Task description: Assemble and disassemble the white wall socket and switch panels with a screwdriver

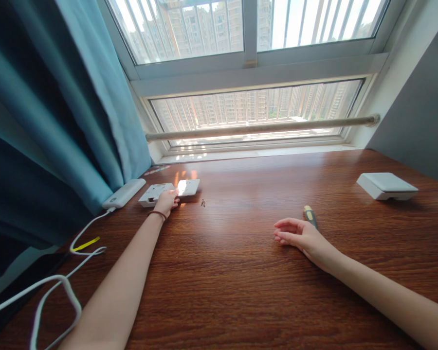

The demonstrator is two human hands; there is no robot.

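At the left of the table, my left hand [168,200] has its fingers closed at the near edge of a thin white square plate [190,187]; the exact grip is partly hidden. Just left of those fingers lies a white plastic box [155,191] with a dark opening in its side. A few tiny screws [203,202] rest on the wood to the right of the plate. My right hand [298,235] hovers low over the table, loosely curled, thumb and fingers apart, holding nothing. Right behind it is a screwdriver [309,217] with a yellow and dark handle, partly covered by the hand.
A second white switch-like box [386,185] sits on the brown table [233,272] at the far right. By the blue curtain [105,97] lies a white power bank [124,193] with a white cable [89,227]. A yellow strip [87,244] is beside the cable. Behind the table are a rail and window.
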